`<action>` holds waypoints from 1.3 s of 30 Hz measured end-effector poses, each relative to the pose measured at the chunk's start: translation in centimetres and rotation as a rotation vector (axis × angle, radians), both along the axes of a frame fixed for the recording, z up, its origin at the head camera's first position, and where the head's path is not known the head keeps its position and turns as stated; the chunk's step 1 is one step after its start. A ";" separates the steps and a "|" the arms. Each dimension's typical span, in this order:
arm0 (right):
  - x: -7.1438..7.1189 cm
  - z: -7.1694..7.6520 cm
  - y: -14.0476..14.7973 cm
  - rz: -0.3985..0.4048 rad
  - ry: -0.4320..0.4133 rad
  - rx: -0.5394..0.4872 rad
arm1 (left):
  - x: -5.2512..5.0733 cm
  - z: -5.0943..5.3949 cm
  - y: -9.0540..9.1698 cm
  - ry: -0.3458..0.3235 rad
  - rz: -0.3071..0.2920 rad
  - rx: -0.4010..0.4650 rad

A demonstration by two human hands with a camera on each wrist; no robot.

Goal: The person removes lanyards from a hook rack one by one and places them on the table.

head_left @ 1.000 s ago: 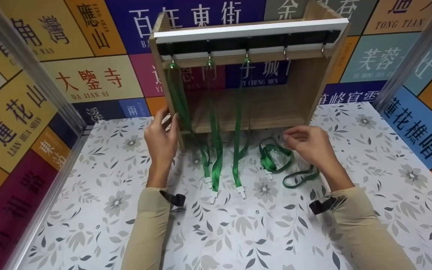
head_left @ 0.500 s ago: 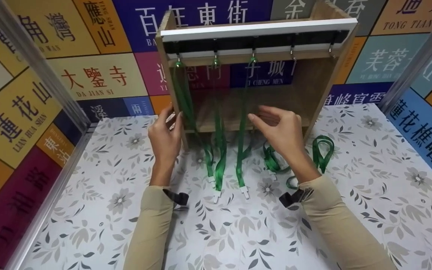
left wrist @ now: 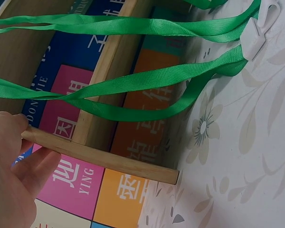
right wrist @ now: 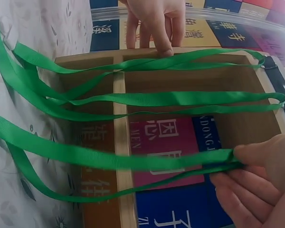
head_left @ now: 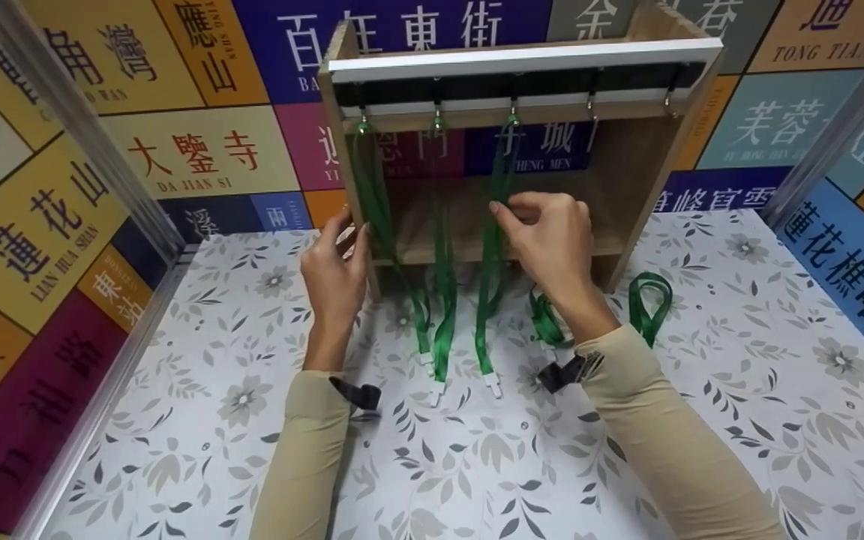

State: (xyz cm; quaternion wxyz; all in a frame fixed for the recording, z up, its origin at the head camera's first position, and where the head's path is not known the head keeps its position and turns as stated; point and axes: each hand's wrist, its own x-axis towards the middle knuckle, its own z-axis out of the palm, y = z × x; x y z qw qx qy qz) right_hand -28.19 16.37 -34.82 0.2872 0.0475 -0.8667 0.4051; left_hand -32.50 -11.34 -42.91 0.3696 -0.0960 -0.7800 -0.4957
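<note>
Three green lanyards hang from the left, second and middle hooks of a wooden rack (head_left: 526,56). The right hand (head_left: 556,236) pinches the middle lanyard (head_left: 490,259) between thumb and fingers; in the right wrist view that hand (right wrist: 259,175) has the green strap (right wrist: 180,159) at its fingertips. The left hand (head_left: 334,277) grips the rack's left side panel, and the left wrist view shows its thumb and fingers (left wrist: 40,166) on either side of the panel's edge (left wrist: 104,156). White clips (head_left: 492,385) at the lanyards' lower ends lie on the table.
A coiled green lanyard (head_left: 547,322) lies on the flower-patterned table (head_left: 244,450), partly behind the right wrist. Another green loop (head_left: 649,300) lies to its right. Two hooks at the rack's right (head_left: 670,103) hold nothing. Colourful sign panels (head_left: 214,154) stand behind.
The right hand has moved left and up from above the loose lanyards to the middle hanging lanyard and now pinches it. The loop at the right has shifted. The left hand stays on the rack.
</note>
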 end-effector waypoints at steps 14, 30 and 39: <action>0.9 1.4 1.1 0.209 0.165 -0.130 | 0.1 -0.2 0.1 -0.016 -0.012 0.018; 5.2 2.8 3.9 0.579 -0.212 -0.054 | -0.1 0.0 -0.1 0.015 0.022 -0.020; 2.6 -0.9 4.0 0.470 -0.281 0.046 | 0.0 0.0 0.0 -0.011 0.001 0.002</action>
